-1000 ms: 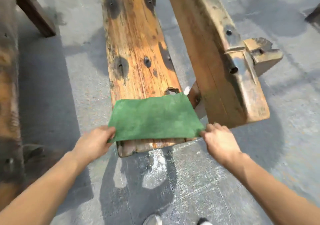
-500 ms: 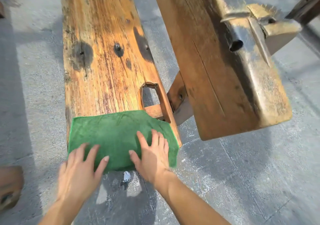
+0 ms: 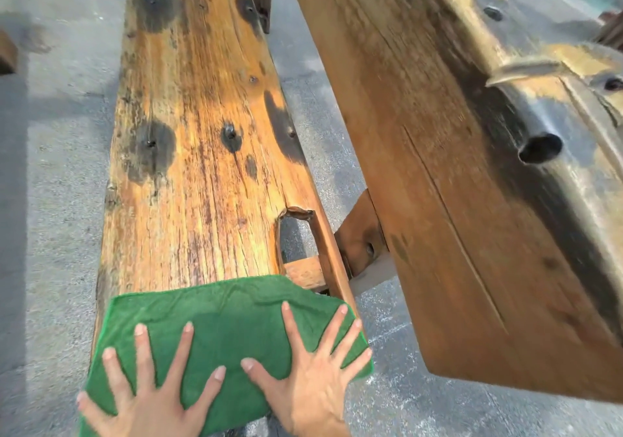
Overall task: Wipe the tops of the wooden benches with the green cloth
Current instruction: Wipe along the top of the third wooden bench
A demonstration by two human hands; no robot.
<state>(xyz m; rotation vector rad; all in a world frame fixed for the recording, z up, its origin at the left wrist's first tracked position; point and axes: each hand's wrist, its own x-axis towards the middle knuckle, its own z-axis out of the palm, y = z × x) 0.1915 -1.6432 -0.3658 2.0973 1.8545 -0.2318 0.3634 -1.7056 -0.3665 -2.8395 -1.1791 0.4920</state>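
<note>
A green cloth lies spread flat over the near end of a long, weathered wooden bench with dark knots and a notch cut in its right edge. My left hand presses on the cloth's left half with fingers straight and spread. My right hand presses on the right half in the same way, fingertips pointing away from me. Both wrists leave the frame at the bottom.
A second, taller wooden bench with a round hole and a metal strap runs along the right, tilted close beside the first. Grey concrete floor lies on the left and between the benches. A wooden piece sits at the far left edge.
My hands went from pinching the cloth's near corners to lying flat on top of it. Since then the fingers have spread wider and the view has drawn closer over the bench.
</note>
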